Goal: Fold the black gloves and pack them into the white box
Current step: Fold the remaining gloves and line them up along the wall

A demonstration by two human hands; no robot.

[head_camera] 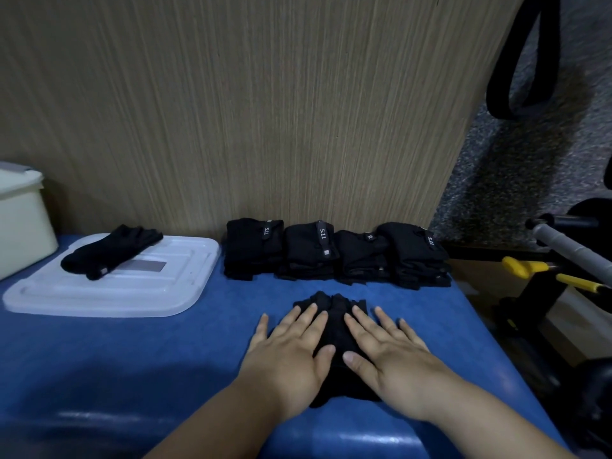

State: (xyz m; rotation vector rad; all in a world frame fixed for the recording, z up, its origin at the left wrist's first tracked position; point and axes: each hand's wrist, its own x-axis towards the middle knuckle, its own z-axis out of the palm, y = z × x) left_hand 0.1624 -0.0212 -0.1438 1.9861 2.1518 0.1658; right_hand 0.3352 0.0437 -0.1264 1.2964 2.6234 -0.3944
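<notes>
At the far left edge stands the white box, its inside hidden from me. Just beside it the white lid lies flat, with one unfolded black glove across it. Four folded stacks line the wooden panel. Nearer me, my left hand and right hand lie flat with straight fingers, pressing the flattened glove onto the blue table and gripping nothing. I judge the folding nearly finished and the packing not yet begun.
</notes>
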